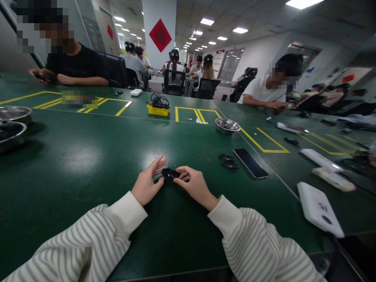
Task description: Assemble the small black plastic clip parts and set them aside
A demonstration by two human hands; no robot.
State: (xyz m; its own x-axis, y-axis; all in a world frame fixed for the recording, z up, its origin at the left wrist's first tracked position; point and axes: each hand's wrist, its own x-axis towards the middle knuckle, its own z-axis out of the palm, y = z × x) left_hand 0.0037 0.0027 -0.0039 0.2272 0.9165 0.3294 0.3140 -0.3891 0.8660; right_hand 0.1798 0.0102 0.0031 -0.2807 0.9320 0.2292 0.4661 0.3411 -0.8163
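Observation:
Between my hands, just above the green table, is a small bundle of black cable-like pieces. My right hand pinches its right end between thumb and fingers. My left hand is at the bundle's left end, thumb and fingers apart; whether a fingertip touches it is hard to tell. To the right lie more black bundles beside a dark-screened phone.
A yellow tray of black cables and a metal bowl stand farther back. Metal bowls are at the left edge. White devices lie at the right. People sit across the table, one in black, one in white.

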